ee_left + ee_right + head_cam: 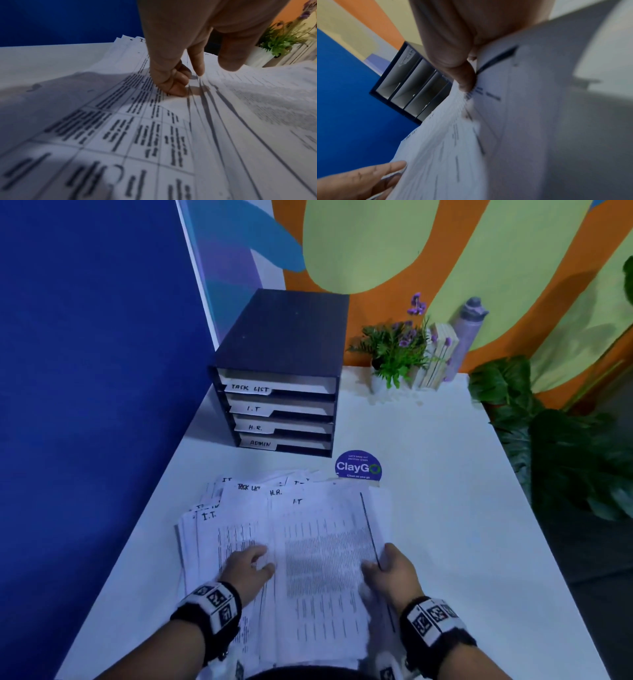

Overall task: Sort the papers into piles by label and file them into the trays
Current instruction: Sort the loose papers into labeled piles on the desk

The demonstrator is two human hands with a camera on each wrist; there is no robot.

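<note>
At six o'clock on the worktop (445, 474), the papers (318, 529) are steadied by the left hand (248, 568), its grip loosely apart; the right hand (394, 571), its grip clamped on the top sheets' edge, should be lifted slowly so one label is read.

A fanned, untidy stack of printed papers (308, 542) with handwritten corner labels lies on the table's near side; behind it stands a dark four-tray organiser (279, 378), trays apparently empty.

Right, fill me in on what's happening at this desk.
A person is going through a loose heap of papers on the white table. The left hand rests on the left side of the heap, while the right hand pinches the right edge of the top sheets. Handwritten labels show on the sheets. The tray unit, marked TASK LIST, I.T, H.R. and ADMIN, stands behind.
</note>
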